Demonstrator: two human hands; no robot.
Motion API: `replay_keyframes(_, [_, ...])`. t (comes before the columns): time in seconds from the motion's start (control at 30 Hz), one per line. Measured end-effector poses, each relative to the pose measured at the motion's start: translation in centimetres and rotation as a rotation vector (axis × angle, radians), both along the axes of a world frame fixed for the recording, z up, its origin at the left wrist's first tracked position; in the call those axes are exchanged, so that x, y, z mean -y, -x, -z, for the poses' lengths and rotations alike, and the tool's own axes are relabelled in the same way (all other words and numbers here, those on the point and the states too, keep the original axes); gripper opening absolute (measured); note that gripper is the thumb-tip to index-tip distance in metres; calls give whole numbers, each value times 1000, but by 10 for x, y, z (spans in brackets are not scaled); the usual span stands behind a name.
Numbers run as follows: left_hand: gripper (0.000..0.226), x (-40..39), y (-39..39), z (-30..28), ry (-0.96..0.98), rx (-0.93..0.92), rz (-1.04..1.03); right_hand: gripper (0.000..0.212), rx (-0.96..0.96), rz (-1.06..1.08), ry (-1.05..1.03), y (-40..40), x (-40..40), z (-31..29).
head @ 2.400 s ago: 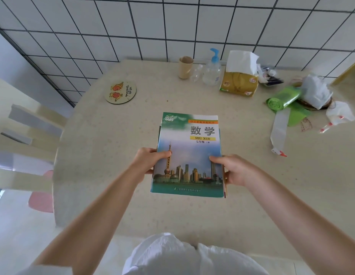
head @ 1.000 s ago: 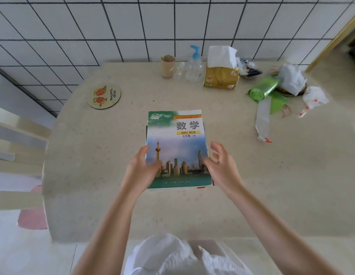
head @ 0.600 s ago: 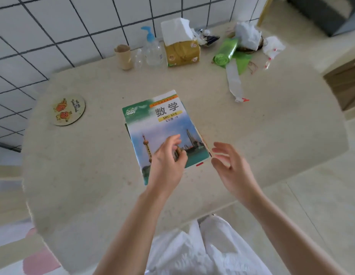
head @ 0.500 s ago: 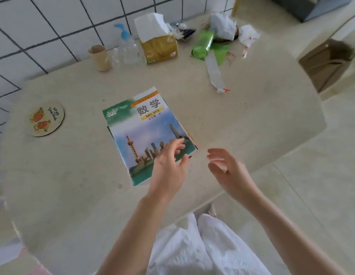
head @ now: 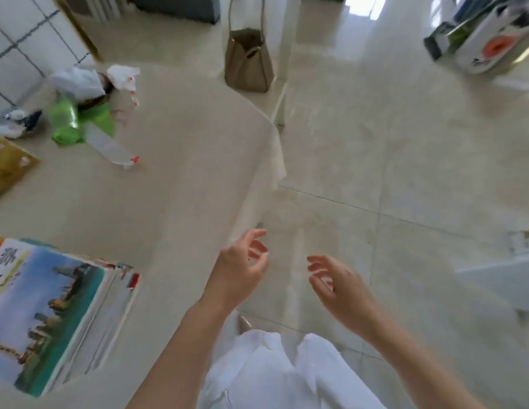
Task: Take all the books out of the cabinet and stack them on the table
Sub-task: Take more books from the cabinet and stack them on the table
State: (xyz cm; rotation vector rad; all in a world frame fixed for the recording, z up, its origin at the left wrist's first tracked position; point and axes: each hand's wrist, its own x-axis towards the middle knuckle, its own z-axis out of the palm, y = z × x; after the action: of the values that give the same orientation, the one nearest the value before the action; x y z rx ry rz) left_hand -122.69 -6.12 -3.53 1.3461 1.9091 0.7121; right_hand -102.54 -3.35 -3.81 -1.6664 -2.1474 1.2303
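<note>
Head view, blurry from motion. Stack of books [head: 50,317] lies flat on table [head: 180,187] at lower left of frame, cityscape cover on top, partly cut by left edge. Left hand [head: 238,271] hangs at lower centre just over the table's edge, fingers [head: 257,246] loosely curled and spread, holding nothing. Right hand [head: 340,287] just right of it over the tiled floor [head: 390,137], fingers relaxed and apart, also holding nothing. Both hands well apart from the books. Upper left on table: green bag roll [head: 65,119], crumpled white plastic bags [head: 80,79], yellow tissue pack [head: 6,166] at left edge. Brown bag [head: 248,62] hangs at top centre. White clothing [head: 281,376] at bottom centre.
</note>
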Motion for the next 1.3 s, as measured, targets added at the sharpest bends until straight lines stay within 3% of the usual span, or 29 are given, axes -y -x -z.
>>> replay_keyframes(0.43, [27, -48, -362, 34, 38, 38, 614, 33, 72, 616, -4, -338, 78, 4])
replay_keyframes(0.8, [29, -68, -576, 32, 91, 1, 1063, 30, 24, 1139, 61, -483, 133, 13])
replay_keyframes(1.3, [30, -209, -789, 55, 133, -101, 1400, 31, 36, 1448, -13, -671, 0, 4])
